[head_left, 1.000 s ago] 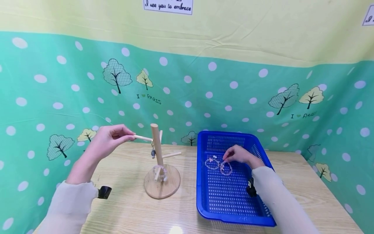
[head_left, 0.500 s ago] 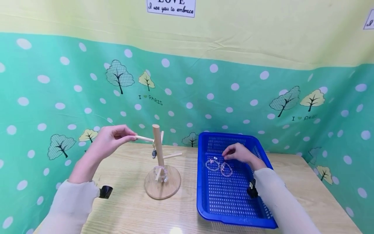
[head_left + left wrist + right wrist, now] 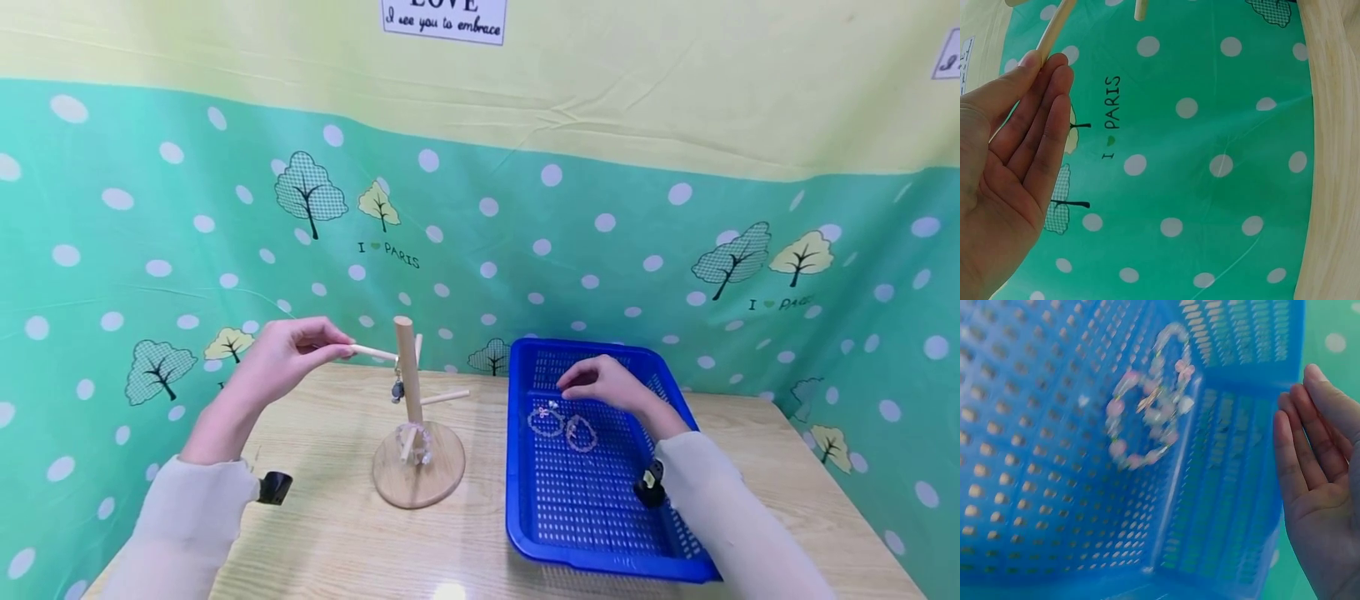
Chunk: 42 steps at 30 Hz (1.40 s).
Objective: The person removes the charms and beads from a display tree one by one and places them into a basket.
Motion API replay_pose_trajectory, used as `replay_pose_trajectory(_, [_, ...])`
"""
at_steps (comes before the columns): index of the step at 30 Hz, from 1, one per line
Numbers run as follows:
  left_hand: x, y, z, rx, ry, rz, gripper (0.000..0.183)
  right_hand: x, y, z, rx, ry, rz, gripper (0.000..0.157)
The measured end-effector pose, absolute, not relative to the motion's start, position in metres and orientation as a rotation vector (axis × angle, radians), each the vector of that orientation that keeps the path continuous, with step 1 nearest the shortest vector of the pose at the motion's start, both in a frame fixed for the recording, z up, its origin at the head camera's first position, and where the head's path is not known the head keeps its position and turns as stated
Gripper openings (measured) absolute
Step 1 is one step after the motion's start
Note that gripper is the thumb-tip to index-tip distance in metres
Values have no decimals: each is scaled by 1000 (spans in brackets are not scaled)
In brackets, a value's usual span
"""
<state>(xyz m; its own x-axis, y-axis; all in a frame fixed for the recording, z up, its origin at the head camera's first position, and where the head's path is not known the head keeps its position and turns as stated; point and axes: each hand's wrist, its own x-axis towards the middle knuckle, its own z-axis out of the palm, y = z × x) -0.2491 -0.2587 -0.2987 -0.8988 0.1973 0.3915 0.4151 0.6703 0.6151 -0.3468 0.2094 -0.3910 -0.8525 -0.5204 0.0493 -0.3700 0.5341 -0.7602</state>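
My left hand (image 3: 291, 357) pinches a wooden peg (image 3: 375, 353); below my right hand (image 3: 609, 386), fingers loosely extended, holding nothing, lie two bracelets (image 3: 1117, 448).

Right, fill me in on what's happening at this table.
A person's left hand pinches the end of an upper peg on a wooden stand. The right hand is over the blue basket, holding nothing, with two beaded bracelets lying in the basket below it. On the stand, a pale beaded bracelet sits at the lower front peg, and a dark charm hangs near the post.
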Motion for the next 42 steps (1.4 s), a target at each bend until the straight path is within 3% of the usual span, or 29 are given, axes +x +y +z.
replay_pose_trajectory(21, [-252, -258, -297, -505, -2582, -1076, 9, -313, 136, -351, -1082, 2445, -1345, 17])
replay_pose_trajectory(42, [-252, -258, -303, -491, -2593, -1054, 10, -212, 54, -332, -884, 2618, -1485, 15])
